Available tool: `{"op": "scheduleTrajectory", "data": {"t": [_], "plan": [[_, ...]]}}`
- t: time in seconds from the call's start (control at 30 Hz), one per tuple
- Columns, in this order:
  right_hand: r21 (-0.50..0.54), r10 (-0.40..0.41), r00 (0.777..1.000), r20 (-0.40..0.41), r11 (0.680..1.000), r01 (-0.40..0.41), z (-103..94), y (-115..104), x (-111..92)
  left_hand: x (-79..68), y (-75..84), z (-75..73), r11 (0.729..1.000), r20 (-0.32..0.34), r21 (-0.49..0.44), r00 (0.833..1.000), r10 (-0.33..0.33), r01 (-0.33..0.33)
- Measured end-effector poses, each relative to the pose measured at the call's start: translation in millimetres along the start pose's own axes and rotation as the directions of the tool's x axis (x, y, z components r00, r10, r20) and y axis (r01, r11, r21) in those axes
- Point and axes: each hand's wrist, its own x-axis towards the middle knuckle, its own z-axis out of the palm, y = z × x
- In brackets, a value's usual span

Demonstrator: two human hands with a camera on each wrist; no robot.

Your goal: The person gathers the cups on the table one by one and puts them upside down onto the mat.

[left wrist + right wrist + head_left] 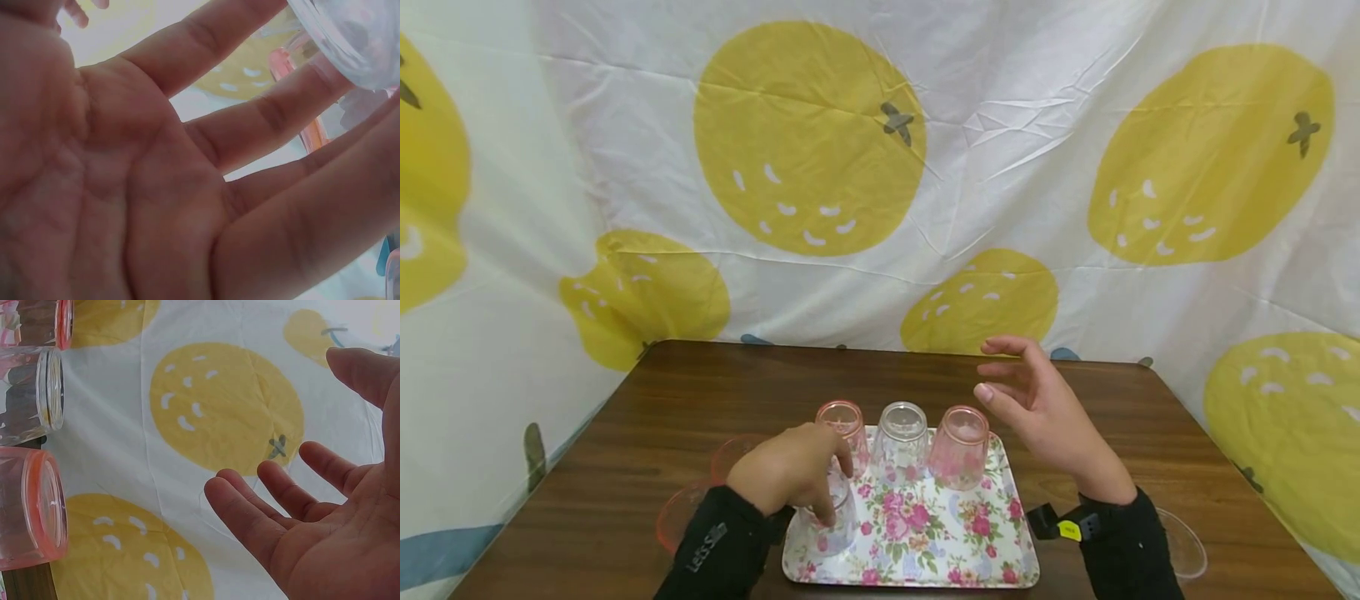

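The left hand (169, 175) fills most of the left wrist view, palm toward the camera, with four fingers spread toward the right edge. A clear glass (369, 40), cut off by the frame, sits at upper right; one finger's end passes behind it and shows faintly through. Between the fingers appears part of a pink glass (281, 64), beyond the clear one. Behind hangs a white cloth (199, 103) with a yellow patch (234, 78) bearing white dashes. Fingertips of the right hand (76, 14) peek in at upper left, blurred and bright.
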Motion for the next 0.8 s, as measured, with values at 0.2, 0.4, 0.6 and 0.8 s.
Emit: {"op": "scheduleTrajectory", "data": {"t": [0.2, 0.4, 0.6, 0.8], "plan": [[-0.007, -0.008, 1.000, -0.006, 1.000, 0.007, 2.6, -1.1, -1.4, -0.6, 0.4, 1.9, 1.000, 0.005, 0.012, 1.000, -0.003, 0.003], [-0.014, -0.021, 1.000, -0.021, 1.000, 0.021, 5.1, -1.8, -3.0, -1.5, 0.4, 2.6, 0.999, -0.005, 0.036, 1.000, -0.011, 0.012], [-0.028, -0.005, 1.000, -0.023, 1.000, 0.005, 6.6, -5.5, -4.8, -13.1, -2.9, -6.4, 1.000, -0.042, -0.003, 0.999, 0.003, -0.003], [-0.044, -0.001, 1.000, -0.025, 0.999, 0.000, 5.4, -6.7, -6.6, -24.5, -12.2, -19.7, 1.000, -0.130, 0.006, 0.991, -0.019, 0.020]]}}
